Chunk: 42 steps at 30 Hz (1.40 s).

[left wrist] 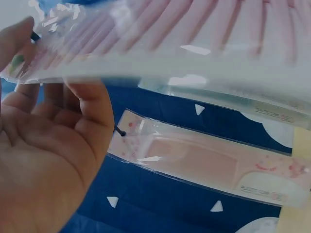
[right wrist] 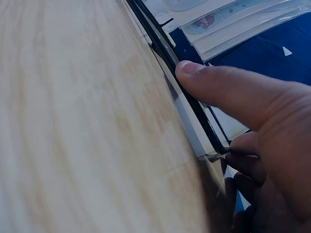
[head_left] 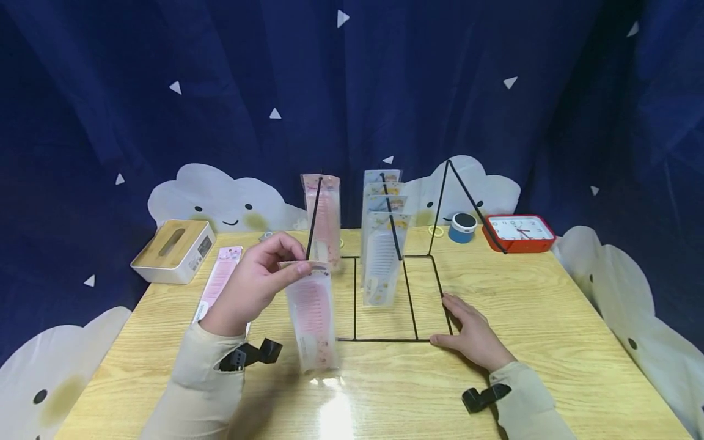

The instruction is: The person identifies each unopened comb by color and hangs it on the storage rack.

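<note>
My left hand [head_left: 264, 281] pinches the top of a clear packet holding a pink comb [head_left: 310, 311], right at the front end of a black hook. In the left wrist view, the same packaged comb [left wrist: 194, 39] spans the top, above the palm. Another packaged pink comb [head_left: 327, 214] hangs farther back on that hook. Several packaged combs [head_left: 382, 256] hang in a row on the middle hook. At the near right corner of the black wire display rack [head_left: 385, 340], my right hand [head_left: 473, 333] grips the base, thumb on the front bar and fingers at the side bar.
One more packaged pink comb [head_left: 221, 278] lies on the table beside my left wrist. A tissue box [head_left: 195, 253] with a wooden lid stands at left. Behind the rack are a blue round container [head_left: 462, 229] and a red clock [head_left: 519, 233]. The rack's right hook [head_left: 477, 208] holds nothing.
</note>
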Available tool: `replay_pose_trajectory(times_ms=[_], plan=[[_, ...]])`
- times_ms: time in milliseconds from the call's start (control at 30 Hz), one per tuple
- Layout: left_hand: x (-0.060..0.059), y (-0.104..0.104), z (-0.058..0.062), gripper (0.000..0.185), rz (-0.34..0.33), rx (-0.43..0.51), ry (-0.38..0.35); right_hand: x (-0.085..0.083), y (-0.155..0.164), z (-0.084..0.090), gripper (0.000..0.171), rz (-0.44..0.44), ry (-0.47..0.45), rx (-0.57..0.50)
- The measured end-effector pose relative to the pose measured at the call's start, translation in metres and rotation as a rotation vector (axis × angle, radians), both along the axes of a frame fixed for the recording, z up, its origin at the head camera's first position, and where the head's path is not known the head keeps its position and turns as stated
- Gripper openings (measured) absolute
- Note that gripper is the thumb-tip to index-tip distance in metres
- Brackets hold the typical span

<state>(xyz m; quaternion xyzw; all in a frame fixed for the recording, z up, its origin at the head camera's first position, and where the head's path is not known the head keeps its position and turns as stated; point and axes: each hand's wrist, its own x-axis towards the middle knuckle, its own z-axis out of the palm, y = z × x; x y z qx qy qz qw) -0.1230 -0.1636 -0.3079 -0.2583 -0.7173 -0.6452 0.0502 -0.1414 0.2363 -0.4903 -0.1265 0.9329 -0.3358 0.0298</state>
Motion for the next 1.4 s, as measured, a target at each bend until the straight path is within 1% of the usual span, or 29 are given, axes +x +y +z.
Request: replay_pose_trajectory(times_ms=[100,200,333,400,467,567,700,833,867,1000,1100,1200,1300,1400], plan=[[-0.004,-0.003,-0.005,0.01,-0.034,0.026,-0.006,-0.001,0.0,0.0,0.104,0.003,0.0,0.005],[-0.007,-0.004,-0.009,0.015,-0.059,0.055,0.006,-0.001,0.001,-0.001,0.102,0.013,-0.003,0.0],[-0.006,-0.002,-0.01,0.014,-0.09,0.082,0.017,0.0,0.002,0.0,0.098,0.026,0.003,-0.014],[-0.006,-0.001,-0.009,0.014,-0.095,0.076,0.021,0.0,0.002,0.0,0.095,0.027,0.009,-0.019],[-0.005,0.001,-0.008,0.016,-0.087,0.065,0.023,-0.001,0.003,0.0,0.094,0.026,0.011,-0.022],[-0.006,0.002,-0.007,0.021,-0.047,0.046,0.02,-0.001,0.004,-0.001,0.093,0.024,0.007,-0.026],[-0.011,0.004,-0.008,0.021,-0.007,0.049,-0.005,-0.001,0.004,-0.001,0.094,0.021,0.001,-0.027],[-0.023,0.008,-0.008,0.018,0.03,0.074,-0.032,-0.001,0.004,-0.002,0.095,0.018,0.006,-0.023],[-0.026,0.009,-0.008,0.017,0.047,0.077,-0.04,-0.001,0.004,-0.002,0.095,0.017,0.006,-0.022],[-0.042,0.014,-0.005,0.006,0.126,0.099,-0.084,-0.001,0.005,-0.002,0.095,0.018,0.006,-0.025],[-0.056,0.018,-0.001,0.009,0.173,0.132,-0.115,0.0,0.005,-0.002,0.095,0.018,0.006,-0.03],[-0.071,0.02,0.002,0.012,0.207,0.149,-0.126,0.0,0.005,-0.002,0.094,0.018,0.003,-0.036],[-0.085,0.021,0.003,0.012,0.232,0.14,-0.124,0.0,0.004,-0.001,0.094,0.017,0.0,-0.04],[-0.094,0.02,0.006,0.01,0.257,0.109,-0.129,0.001,0.004,-0.001,0.094,0.02,0.004,-0.042]])
